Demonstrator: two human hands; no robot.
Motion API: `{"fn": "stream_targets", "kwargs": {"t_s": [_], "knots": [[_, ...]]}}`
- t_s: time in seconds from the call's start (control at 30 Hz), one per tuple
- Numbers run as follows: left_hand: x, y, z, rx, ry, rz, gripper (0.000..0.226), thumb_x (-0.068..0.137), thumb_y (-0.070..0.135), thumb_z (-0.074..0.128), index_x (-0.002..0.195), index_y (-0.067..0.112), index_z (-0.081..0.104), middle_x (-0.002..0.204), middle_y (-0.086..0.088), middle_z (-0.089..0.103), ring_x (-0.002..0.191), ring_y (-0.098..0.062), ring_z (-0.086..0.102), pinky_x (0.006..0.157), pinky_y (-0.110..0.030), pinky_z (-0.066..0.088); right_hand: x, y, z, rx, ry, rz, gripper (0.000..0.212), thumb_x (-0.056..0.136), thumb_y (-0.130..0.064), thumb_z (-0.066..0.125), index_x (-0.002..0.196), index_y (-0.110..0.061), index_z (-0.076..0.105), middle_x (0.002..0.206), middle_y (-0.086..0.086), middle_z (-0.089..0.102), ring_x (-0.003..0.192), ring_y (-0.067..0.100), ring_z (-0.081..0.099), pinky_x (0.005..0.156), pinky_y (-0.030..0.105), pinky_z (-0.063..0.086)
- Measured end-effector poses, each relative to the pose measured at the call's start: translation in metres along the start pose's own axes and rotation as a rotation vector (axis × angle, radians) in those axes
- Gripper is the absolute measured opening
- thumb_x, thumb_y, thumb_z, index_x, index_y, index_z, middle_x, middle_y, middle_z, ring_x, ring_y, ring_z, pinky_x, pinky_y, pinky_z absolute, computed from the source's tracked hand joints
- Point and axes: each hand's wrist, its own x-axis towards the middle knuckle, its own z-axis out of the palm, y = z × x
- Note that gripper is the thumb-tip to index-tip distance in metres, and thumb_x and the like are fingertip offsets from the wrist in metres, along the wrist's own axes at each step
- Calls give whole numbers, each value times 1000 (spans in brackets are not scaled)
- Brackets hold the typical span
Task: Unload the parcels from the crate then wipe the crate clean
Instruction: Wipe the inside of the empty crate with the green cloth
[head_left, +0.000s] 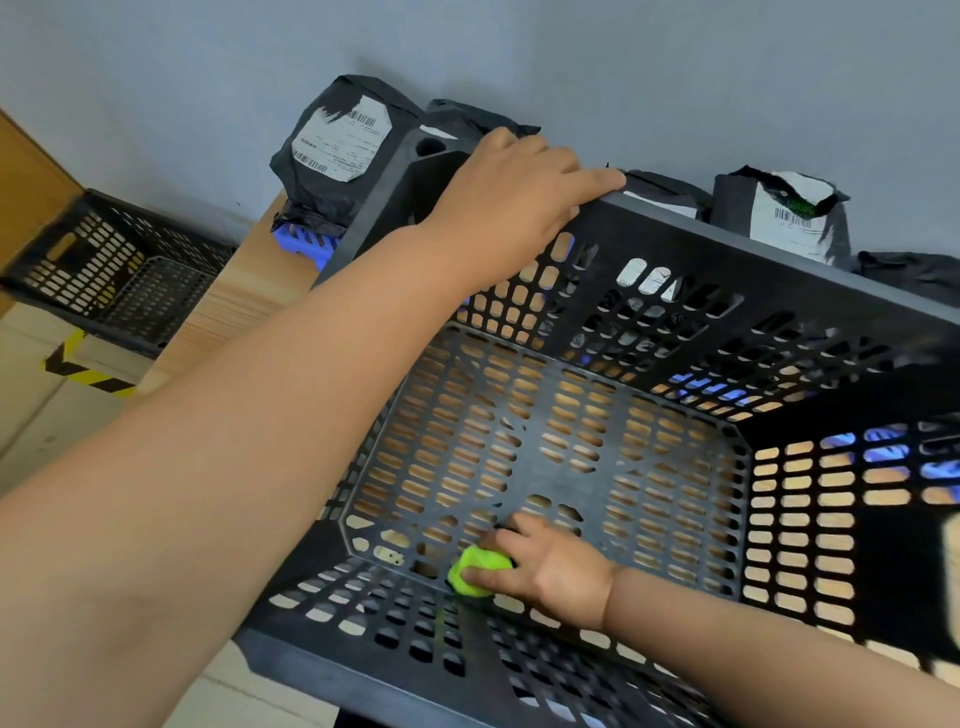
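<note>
- Far left, lower than the table: second black slotted crate (104, 270), well apart from both hands; yellow-and-black hazard tape (88, 376) just below it.
- Pale wooden tabletop (244, 301) under the main crate.
- Back left, against grey wall (623, 62): black plastic-wrapped parcel with white barcode label (337, 150), upright on blue slatted plastic basket (304, 241), outside the main crate, just beyond its far left corner.
- Left hand (514, 202) clamped on far rim of large black perforated plastic crate (779, 249), near that corner; fingers bent over top edge, index finger stretched along rim; forearm reaching diagonally up from lower left.
- Bunched lime-green wiping cloth (480, 569) on crate floor, near front left corner, touching the slotted base.
- Right hand (550, 566) low inside crate, thumb and fingers pinching the cloth; wrist bent, forearm entering from lower right over near wall.
- Hands well apart: one up on rim, other down on floor.
- Behind far rim, right: second labelled black parcel (784, 218), upright by the wall, more black wrapping either side.
</note>
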Motion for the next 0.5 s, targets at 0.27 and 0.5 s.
{"fn": "stream_targets", "kwargs": {"t_s": [0.27, 0.5], "knots": [[2, 7, 4, 17, 24, -33, 47, 97, 15, 39, 142, 29, 34, 126, -2, 55, 117, -28, 46, 100, -44, 27, 15, 84, -31, -211, 141, 409, 67, 54, -10, 89, 115, -25, 66, 97, 13, 64, 76, 31, 60, 55, 36, 52], [-1, 23, 10, 113, 30, 83, 61, 95, 33, 45, 149, 26, 18, 152, -6, 31, 135, -28, 33, 111, -48, 20, 23, 127, -55, -397, 59, 617, 74, 41, 0, 88, 111, -13, 69, 97, 23, 64, 71, 40, 59, 55, 44, 51]]}}
